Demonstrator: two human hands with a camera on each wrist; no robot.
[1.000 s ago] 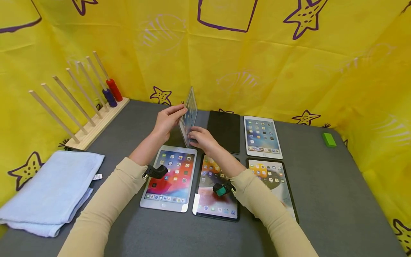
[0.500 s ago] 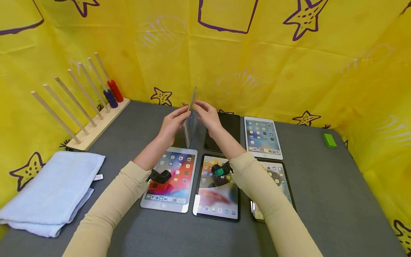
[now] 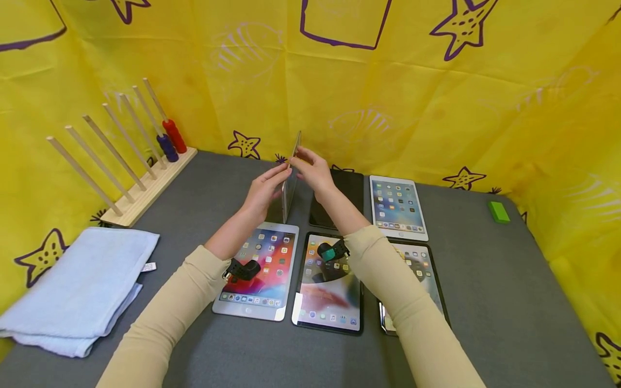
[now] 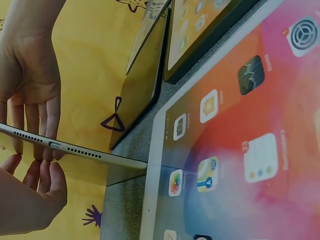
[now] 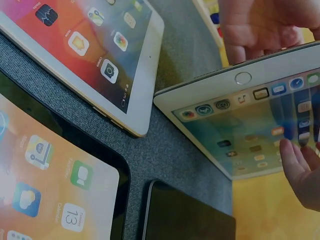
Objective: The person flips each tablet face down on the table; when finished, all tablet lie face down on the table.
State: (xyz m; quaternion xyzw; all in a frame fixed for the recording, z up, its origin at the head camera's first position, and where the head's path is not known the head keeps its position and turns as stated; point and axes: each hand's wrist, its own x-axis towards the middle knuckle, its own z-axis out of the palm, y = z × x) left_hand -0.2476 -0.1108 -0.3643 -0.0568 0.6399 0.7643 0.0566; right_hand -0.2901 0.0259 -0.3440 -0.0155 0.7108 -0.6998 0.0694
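Note:
A white-framed tablet point(image 3: 289, 196) stands upright, its lower edge close to the table, its lit screen point(image 5: 245, 135) facing right. My left hand point(image 3: 262, 193) grips it from the back side, close to the upper near corner. On the screen side, my right hand point(image 3: 314, 171) has its fingers at the upper edge; its fingertips point(image 5: 287, 150) meet the glass in the right wrist view. The port and speaker holes along the short edge point(image 4: 55, 145) show in the left wrist view. Just in front lies a white tablet point(image 3: 278, 275) with a red-blue screen.
To the right lie a dark-screened tablet point(image 3: 350, 194), a white tablet point(image 3: 399, 207) and two black-framed tablets, one central point(image 3: 320, 302), one point(image 3: 427, 269) partly under my right sleeve. A folded blue towel point(image 3: 82, 285), wooden peg rack point(image 3: 150, 183) and green block point(image 3: 498, 212) are around.
My right hand has risen from the tablet's lower part to its upper edge. The tablet has turned more edge-on to the head view, and my left hand has shifted slightly right.

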